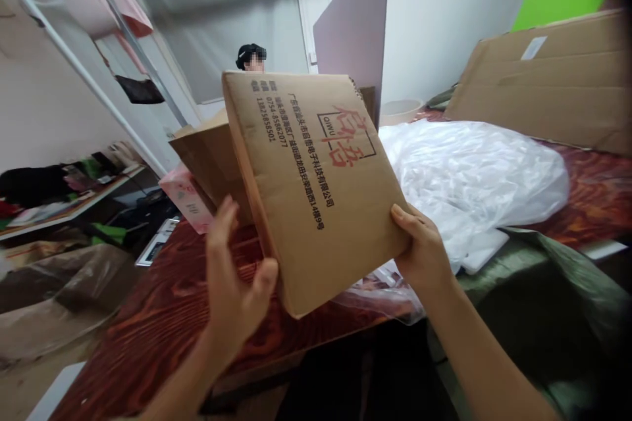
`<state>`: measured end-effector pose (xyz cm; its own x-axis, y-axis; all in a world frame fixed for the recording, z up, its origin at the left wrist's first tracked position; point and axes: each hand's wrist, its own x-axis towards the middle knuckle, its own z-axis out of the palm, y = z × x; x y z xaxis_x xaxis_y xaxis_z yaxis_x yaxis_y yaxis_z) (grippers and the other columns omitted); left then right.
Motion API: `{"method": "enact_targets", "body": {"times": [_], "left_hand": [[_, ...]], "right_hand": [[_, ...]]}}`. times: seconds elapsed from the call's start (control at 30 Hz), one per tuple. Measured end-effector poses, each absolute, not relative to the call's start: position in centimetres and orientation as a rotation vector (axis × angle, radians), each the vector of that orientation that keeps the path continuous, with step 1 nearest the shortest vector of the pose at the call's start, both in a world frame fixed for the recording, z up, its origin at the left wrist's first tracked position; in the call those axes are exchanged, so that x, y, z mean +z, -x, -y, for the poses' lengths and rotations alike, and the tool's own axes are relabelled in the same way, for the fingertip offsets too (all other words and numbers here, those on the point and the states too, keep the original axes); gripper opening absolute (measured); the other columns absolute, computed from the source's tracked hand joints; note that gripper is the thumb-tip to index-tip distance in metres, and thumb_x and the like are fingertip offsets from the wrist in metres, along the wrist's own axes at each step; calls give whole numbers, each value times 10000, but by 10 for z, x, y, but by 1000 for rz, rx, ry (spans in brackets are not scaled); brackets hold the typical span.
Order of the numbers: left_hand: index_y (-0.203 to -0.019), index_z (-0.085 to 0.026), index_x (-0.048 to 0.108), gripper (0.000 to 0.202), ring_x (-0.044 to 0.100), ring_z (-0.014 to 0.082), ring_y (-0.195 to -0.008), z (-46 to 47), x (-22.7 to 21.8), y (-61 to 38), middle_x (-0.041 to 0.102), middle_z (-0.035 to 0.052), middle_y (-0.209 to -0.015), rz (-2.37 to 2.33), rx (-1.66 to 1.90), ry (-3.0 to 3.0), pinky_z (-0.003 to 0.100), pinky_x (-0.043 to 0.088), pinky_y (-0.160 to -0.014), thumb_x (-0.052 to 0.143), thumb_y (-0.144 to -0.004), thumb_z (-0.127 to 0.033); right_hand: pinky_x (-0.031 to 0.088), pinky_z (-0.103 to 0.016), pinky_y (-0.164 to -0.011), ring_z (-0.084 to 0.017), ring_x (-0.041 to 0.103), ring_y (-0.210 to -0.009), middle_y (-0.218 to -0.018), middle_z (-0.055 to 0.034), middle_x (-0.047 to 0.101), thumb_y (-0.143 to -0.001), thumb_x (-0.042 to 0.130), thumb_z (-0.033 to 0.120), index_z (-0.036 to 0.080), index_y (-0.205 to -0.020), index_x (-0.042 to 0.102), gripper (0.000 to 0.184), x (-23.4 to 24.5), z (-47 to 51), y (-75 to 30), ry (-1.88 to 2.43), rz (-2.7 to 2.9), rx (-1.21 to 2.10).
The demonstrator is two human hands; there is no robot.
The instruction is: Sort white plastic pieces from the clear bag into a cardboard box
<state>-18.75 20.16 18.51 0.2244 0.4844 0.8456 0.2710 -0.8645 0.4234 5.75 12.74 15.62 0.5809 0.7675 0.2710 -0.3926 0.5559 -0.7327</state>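
Observation:
I hold a brown cardboard box (316,177) tilted up over a dark red wood-grain table (168,316). Red and black print covers its facing side, and an open flap (210,158) hangs at its left. My right hand (419,247) grips the box's lower right edge. Just left of the box's lower corner is my left hand (232,283), its fingers spread and its thumb close to the box's left edge; whether it touches the cardboard I cannot tell.
A heap of clear plastic wrap (474,177) lies on the table to the right. Flat cardboard sheets (553,85) lean at the far right. A pink packet (185,197) lies behind the flap. Another person's head (251,56) shows behind the box. Cluttered shelves (64,197) stand at left.

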Motion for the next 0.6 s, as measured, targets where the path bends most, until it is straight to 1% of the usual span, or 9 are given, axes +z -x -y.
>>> {"method": "enact_targets", "body": {"times": [0.07,0.1,0.2,0.27,0.37,0.43,0.47,0.53,0.6], "left_hand": [[-1491,-223,262,761,322,293,-1404,-186,149,180,303,135,-1540,-664,1566,-2172,487,308,-1149,435,-885,-649],[-1502,-230,233,800,291,290,-1419,-180,132,178,270,130,-1558,-678,1578,-2099,479,280,-1163,435,-869,-676],[-1514,-226,201,949,214,313,-1447,-169,103,173,207,136,-1582,-763,1601,-2073,491,189,-1192,528,-780,-732],[-1513,-229,198,972,208,323,-1448,-166,95,169,207,149,-1579,-826,1575,-2219,501,185,-1189,630,-758,-664],[-1513,-211,160,955,201,328,-1446,-162,81,158,204,197,-1559,-1049,1668,-2356,531,211,-1170,704,-781,-496],[-1495,-168,190,897,257,342,-1414,-156,64,148,274,235,-1499,-1208,1709,-2369,563,268,-1135,685,-806,-459],[-1473,-151,236,839,308,345,-1382,-153,54,143,324,240,-1455,-1249,1658,-2397,565,317,-1106,667,-820,-452],[-1416,-143,337,696,389,332,-1324,-147,34,133,400,225,-1391,-1228,1414,-2533,539,404,-1053,618,-856,-445],[-1402,-149,370,639,390,334,-1332,-143,19,124,396,220,-1413,-1204,1157,-2688,526,433,-1036,575,-881,-456]], "right_hand": [[547,-246,-648,-200,662,-803,-921,-57,726,-714,776,349,144,-1008,720,363,146,-125,-59,627,582,758],[549,-246,-665,-201,665,-823,-931,-55,728,-707,781,333,145,-1007,718,360,140,-125,-59,596,547,773],[552,-238,-698,-192,669,-863,-985,-47,731,-684,791,293,156,-1033,707,384,122,-124,-58,507,426,817],[556,-233,-704,-180,670,-864,-996,-38,732,-681,782,298,161,-1012,709,365,110,-125,-60,472,356,825],[570,-249,-703,-172,676,-853,-962,-13,740,-717,730,322,176,-953,714,277,95,-127,-65,433,231,820],[577,-265,-684,-166,683,-828,-928,9,744,-765,674,333,200,-944,709,226,88,-129,-69,405,133,809],[580,-275,-673,-165,687,-812,-913,15,746,-789,647,339,210,-944,706,211,85,-130,-71,391,89,805],[582,-290,-658,-164,691,-784,-885,21,749,-826,606,345,220,-940,700,194,82,-132,-74,364,18,802],[583,-305,-660,-168,695,-782,-876,23,749,-845,587,353,229,-939,695,189,80,-133,-75,340,-28,811]]}}
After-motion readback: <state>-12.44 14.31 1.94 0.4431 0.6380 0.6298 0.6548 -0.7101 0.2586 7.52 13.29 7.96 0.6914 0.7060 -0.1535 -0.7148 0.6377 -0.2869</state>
